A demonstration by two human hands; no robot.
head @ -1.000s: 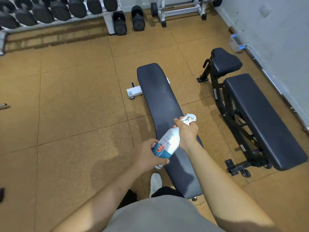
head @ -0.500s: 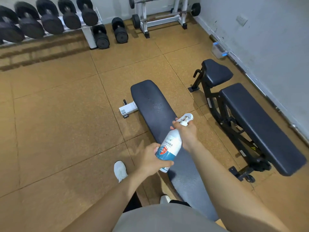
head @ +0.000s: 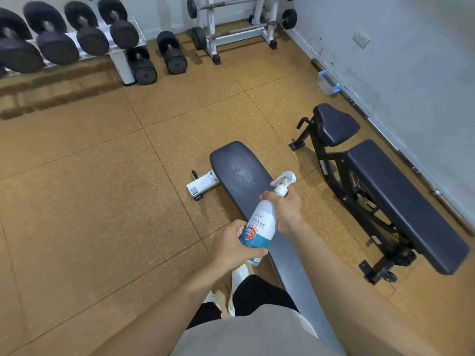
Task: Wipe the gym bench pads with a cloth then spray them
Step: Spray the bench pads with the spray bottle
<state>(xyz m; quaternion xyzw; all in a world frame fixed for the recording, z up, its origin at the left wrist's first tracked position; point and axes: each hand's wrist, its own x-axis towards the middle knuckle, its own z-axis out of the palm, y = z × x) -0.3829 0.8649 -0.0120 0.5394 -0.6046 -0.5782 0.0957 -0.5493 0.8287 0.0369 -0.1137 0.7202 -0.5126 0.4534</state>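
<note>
A white spray bottle (head: 259,223) with a blue and red label is held over the long dark flat bench pad (head: 241,170), nozzle pointing away from me. My left hand (head: 231,246) grips the bottle's lower body. My right hand (head: 288,209) grips its neck just below the white trigger head. The far end of the flat pad shows small wet droplets. A second bench on the right has a dark back pad (head: 403,201) and a small seat pad (head: 334,124). No cloth is in view.
A dumbbell rack (head: 64,39) lines the back left, with loose dumbbells (head: 172,52) on the cork floor. A white barbell stand (head: 239,19) sits at the back. A small clear box (head: 326,83) lies by the right wall. My white shoes (head: 239,276) stand left of the flat bench.
I have stepped back and to the left along the flat bench, so more of the far room shows. Both hands keep the same grip on the bottle.
</note>
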